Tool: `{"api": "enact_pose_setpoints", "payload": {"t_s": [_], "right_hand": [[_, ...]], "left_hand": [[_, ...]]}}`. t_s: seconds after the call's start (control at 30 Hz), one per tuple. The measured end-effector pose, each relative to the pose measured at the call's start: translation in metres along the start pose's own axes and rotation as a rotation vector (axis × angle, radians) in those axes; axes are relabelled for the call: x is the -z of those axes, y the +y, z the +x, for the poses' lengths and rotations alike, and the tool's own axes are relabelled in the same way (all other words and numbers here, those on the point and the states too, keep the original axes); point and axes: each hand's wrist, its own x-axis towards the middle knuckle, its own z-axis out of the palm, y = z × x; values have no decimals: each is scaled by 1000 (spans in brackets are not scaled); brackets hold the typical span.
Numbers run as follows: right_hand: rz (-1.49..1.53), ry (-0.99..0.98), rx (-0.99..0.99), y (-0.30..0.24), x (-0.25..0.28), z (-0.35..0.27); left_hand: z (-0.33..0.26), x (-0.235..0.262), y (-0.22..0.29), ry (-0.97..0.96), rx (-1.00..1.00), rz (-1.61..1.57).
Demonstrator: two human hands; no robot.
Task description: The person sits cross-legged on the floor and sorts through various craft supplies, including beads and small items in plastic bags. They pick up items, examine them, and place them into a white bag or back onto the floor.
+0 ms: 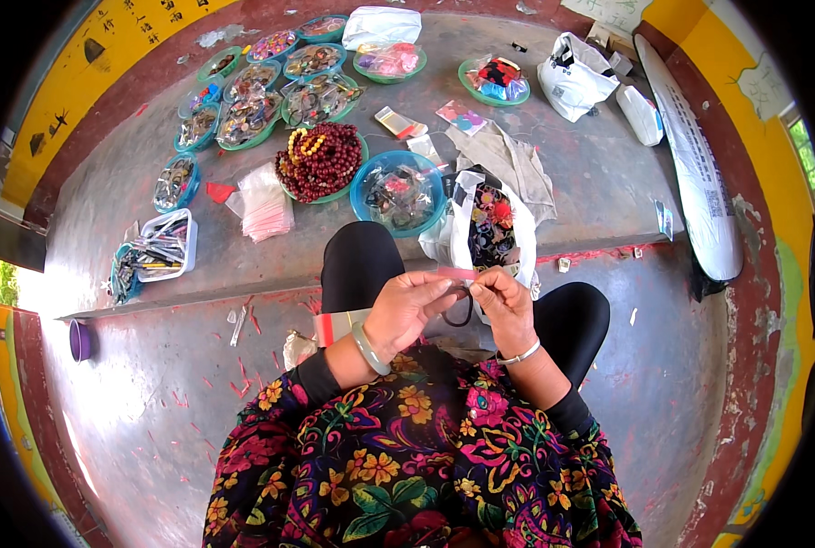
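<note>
Above my lap my two hands are close together, fingertips nearly meeting. My left hand (405,310) pinches a small plastic bag with a pink edge (457,273), which spans to the right fingers. A dark elastic loop (468,315) hangs between the hands, its upper end at the pinched thumb and fingers of my right hand (508,310). Just beyond them stands a white plastic bag (524,239), its mouth showing dark pieces with colourful flowers (491,224). To its left, a blue basin (357,196) holds clear packets. A stack of pink-edged plastic bags (267,208) lies farther left.
A basket of dark red beads (325,164) sits beyond the stack. Several bowls of packaged goods cover the far left. A white tray (191,242) holds slim items. A grey cloth (508,164), a white bag (576,78) and a long white package (690,164) lie right. A step edge (599,245) crosses ahead.
</note>
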Motion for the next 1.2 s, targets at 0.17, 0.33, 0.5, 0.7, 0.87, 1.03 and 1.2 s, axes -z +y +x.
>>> {"api": "enact_pose_setpoints", "payload": {"t_s": [0.17, 0.33, 0.5, 0.7, 0.87, 1.03, 1.2], "right_hand": [[121, -36, -68, 3, 4, 1], [222, -39, -122, 7, 4, -1], [247, -29, -161, 8, 6, 0], [-49, 96, -146, 5, 8, 3], [-679, 184, 448, -26, -4, 4], [-812, 97, 693, -30, -14, 7], [-935, 100, 727, -27, -14, 5]], "left_hand": [[-1, -2, 2, -49, 17, -21], [0, 6, -2, -43, -12, 22], [0, 0, 1, -68, -37, 43], [1, 4, -5, -33, -92, 60], [1, -6, -3, -11, -113, 120], [-1, -8, -9, -12, -98, 230], [4, 1, -18, -48, -123, 371]]}}
